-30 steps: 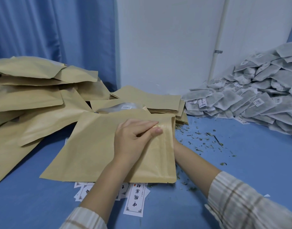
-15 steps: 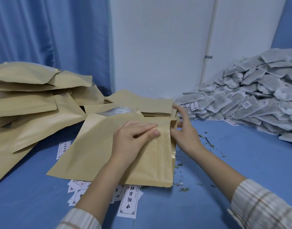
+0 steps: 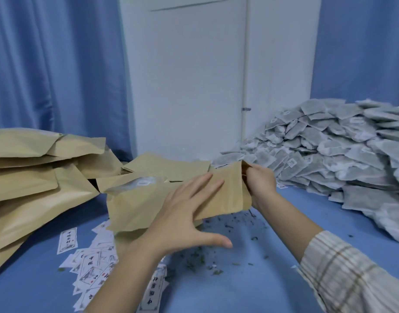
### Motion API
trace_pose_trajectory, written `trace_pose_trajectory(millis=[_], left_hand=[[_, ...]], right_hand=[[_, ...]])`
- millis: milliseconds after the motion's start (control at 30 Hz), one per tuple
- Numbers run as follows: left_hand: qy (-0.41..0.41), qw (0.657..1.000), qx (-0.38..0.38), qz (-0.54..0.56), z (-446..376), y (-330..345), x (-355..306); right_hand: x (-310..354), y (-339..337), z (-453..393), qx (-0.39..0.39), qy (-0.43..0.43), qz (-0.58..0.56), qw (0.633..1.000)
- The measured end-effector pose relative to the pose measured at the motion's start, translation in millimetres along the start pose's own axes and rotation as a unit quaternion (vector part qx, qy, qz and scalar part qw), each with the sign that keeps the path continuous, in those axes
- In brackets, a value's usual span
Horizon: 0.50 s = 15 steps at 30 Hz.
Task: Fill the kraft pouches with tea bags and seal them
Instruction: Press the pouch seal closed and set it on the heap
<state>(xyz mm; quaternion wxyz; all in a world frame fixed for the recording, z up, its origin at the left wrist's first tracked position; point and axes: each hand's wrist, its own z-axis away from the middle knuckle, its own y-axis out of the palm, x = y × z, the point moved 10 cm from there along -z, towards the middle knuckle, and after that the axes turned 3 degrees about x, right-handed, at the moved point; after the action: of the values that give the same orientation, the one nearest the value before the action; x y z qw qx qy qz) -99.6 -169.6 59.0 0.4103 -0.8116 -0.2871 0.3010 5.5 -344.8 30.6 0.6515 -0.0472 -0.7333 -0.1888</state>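
Observation:
A flat kraft pouch [image 3: 144,206] lies across the middle of the blue table, its zip end raised toward the right. My right hand [image 3: 259,184] grips that zip end, fingers curled at the mouth. My left hand [image 3: 185,213] hovers over the pouch with fingers spread and straight, holding nothing. A big heap of grey tea bags [image 3: 334,152] fills the right side of the table.
Filled kraft pouches [image 3: 36,177] are piled at the left. A stack of flat empty pouches [image 3: 167,166] sits behind the one in hand. Printed paper labels [image 3: 90,265] lie scattered near the front, and loose tea crumbs [image 3: 230,224] dot the blue table [image 3: 261,285].
My left hand let go of the pouch's zip strip and spread open. My right hand took hold of the zip end and lifted it. The camera tilted up.

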Motion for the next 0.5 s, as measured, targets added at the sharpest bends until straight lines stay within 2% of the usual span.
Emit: trace_pose_trajectory(millis=[67, 167, 233, 367, 500], left_hand=[[0.007, 0.997, -0.08, 0.01, -4, -16, -13], [-0.003, 0.97, -0.214, 0.113, -6, -47, -16], [-0.024, 0.956, -0.251, 0.153, -9, -62, -12], [-0.096, 0.911, -0.294, 0.272, -19, -84, 8], [-0.144, 0.86, -0.312, 0.378, -29, -92, 25]], right_hand=[[19, -7, 7, -0.016, -0.015, 0.001, 1.0], [48, -12, 15, -0.002, -0.048, 0.008, 0.999], [65, -14, 18, 0.031, -0.066, 0.025, 0.997], [105, -24, 21, 0.073, -0.164, 0.131, 0.975], [129, -24, 24, 0.171, -0.2, 0.166, 0.95]])
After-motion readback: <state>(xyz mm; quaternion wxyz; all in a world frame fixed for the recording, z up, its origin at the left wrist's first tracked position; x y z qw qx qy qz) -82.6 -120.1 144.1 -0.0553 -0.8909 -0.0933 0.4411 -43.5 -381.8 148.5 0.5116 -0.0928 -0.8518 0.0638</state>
